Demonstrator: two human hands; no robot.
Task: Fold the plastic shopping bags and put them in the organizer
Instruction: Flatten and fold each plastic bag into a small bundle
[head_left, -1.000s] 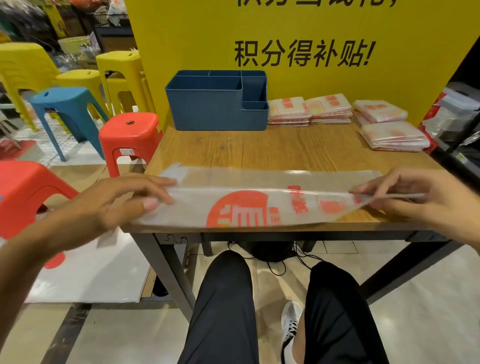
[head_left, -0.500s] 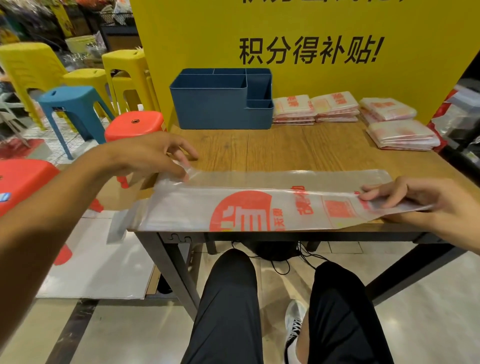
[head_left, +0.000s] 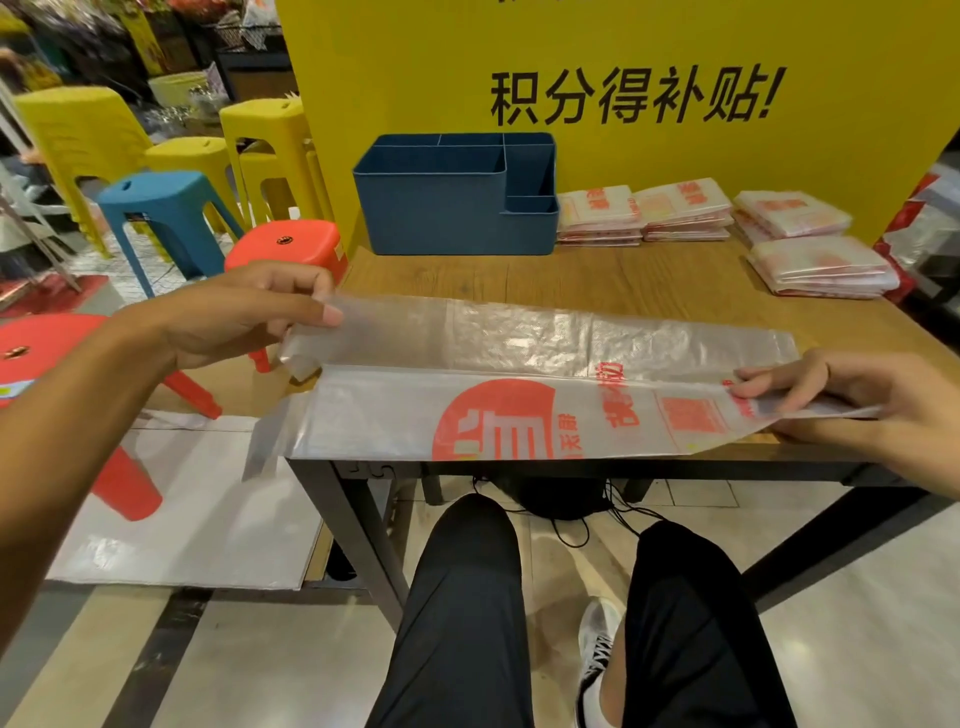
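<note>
A clear plastic shopping bag with red print lies stretched lengthwise along the near edge of the wooden table. My left hand pinches the far strip of the bag at its left end and holds it lifted above the table's left corner. My right hand pinches the bag's right end at the table's near right edge. The blue organizer stands at the back left of the table with its compartments showing nothing inside.
Several stacks of folded bags lie at the back right, beside the organizer. A yellow sign board rises behind the table. Red stools, a blue one and yellow ones stand to the left. My legs are under the table.
My left hand moved away from the near edge to the bag's far strip, took hold of its left end and lifted it. My right hand kept its hold on the right end.
</note>
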